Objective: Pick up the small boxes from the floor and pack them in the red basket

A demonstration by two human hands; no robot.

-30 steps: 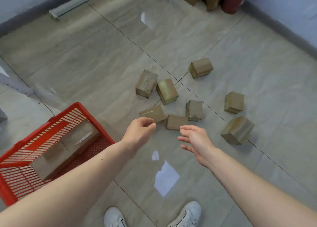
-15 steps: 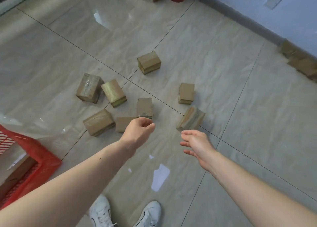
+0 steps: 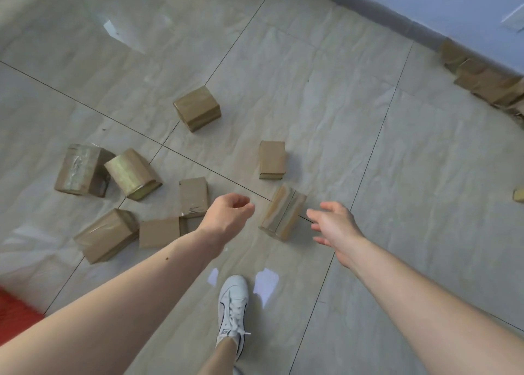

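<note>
Small boxes, brown cardboard, eight in view, all lying on the tiled floor (image 3: 326, 96). Landmark: the taped box (image 3: 283, 215) that stands tilted between your two hands. Your left hand (image 3: 226, 218) hangs just to the left of it, fingers loosely curled, holding nothing. Your right hand (image 3: 333, 224) hangs just to the right of it, fingers spread and relaxed, holding nothing; whether any fingertip touches the box cannot be told. One flat box (image 3: 272, 159) lies just beyond the landmark, apart from it. One cube-like box (image 3: 197, 108) lies farther off, beyond and to the left, well apart. One upright flat box (image 3: 193, 197) stands to the left of the landmark, past your left hand; one plain box (image 3: 160, 232) lies just below that one, touching or nearly so. One tape-wrapped box (image 3: 107, 235) sits just beside the plain one, farther left. Two glossy boxes, the greenish one (image 3: 132, 174) and the grey-taped one (image 3: 82, 170), lean together farthest left. Red basket (image 3: 17, 315): only a corner shows, at the lower left edge, well apart from the landmark, partly hidden by your left forearm. Your white shoe (image 3: 232, 312) stands on the floor below the landmark. Torn cardboard scraps (image 3: 487, 79) lie along the wall, far to the upper right.
</note>
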